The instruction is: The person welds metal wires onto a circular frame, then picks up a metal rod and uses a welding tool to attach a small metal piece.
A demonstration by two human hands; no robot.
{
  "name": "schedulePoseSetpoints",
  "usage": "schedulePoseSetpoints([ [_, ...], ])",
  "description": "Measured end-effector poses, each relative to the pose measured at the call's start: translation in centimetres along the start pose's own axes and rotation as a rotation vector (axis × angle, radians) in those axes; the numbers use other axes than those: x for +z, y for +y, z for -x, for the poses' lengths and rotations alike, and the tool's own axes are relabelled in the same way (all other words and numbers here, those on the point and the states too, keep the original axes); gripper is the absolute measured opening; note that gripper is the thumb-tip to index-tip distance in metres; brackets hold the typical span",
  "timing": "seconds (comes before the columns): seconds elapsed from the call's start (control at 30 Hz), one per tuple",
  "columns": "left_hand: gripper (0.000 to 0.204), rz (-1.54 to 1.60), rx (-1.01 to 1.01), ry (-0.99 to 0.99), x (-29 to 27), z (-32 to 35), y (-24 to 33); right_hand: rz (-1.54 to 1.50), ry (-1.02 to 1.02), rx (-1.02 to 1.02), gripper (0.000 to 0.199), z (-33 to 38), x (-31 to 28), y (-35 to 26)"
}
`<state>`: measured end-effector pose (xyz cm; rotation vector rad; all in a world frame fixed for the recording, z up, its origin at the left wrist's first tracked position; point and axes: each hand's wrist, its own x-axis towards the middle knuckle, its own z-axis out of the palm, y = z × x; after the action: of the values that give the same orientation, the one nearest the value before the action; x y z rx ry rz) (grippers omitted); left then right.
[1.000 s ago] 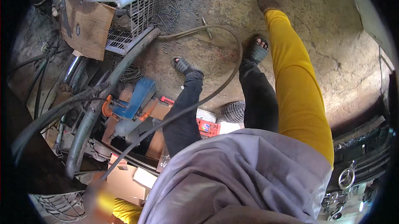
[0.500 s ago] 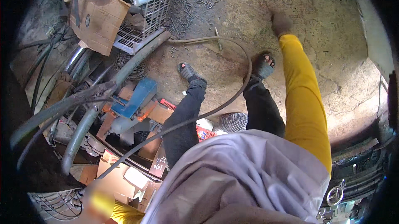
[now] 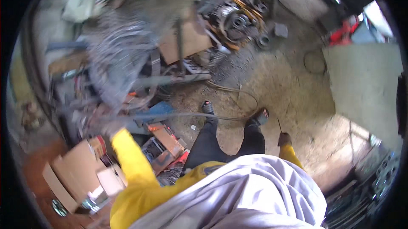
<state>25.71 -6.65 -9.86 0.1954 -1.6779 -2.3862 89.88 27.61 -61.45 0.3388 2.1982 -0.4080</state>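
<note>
Head view shows the right hand pinching a thin rod; the left hand is too blurred to tell, so reaching slowly helps.

A rough repair workshop, by the look of it, with a bare dirt floor strewn with grit. Greasy engine parts with gears and rings sit piled at the far side. Metal bars, hoses and wire lie tangled on the ground. Worn cardboard boxes stand among a blue power tool and orange scraps. A grey slab lies to one side.
</note>
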Motion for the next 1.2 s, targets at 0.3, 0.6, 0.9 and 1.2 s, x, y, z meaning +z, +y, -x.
schedulePoseSetpoints([
  [0.3, 0.029, 0.944, -0.251, -0.616, -0.6, -3.7, -0.6, -1.722, 0.638, 0.445, 0.022, 16.3, -39.1, -6.7],
  [0.6, 0.02, 0.974, -0.655, -0.882, -0.8, -0.3, -0.1, -1.226, 1.071, -0.124, 0.029, 29.3, -60.9, -29.8],
  [0.9, 0.014, 0.924, -0.868, -0.906, 0.3, 0.7, -2.0, -0.586, 1.099, -0.077, 0.025, 32.1, -67.4, -40.4],
  [1.2, 0.015, 0.872, -0.886, -0.915, 0.3, 0.5, -1.1, -0.303, 1.103, -0.126, 0.022, 31.9, -71.3, -42.4],
])
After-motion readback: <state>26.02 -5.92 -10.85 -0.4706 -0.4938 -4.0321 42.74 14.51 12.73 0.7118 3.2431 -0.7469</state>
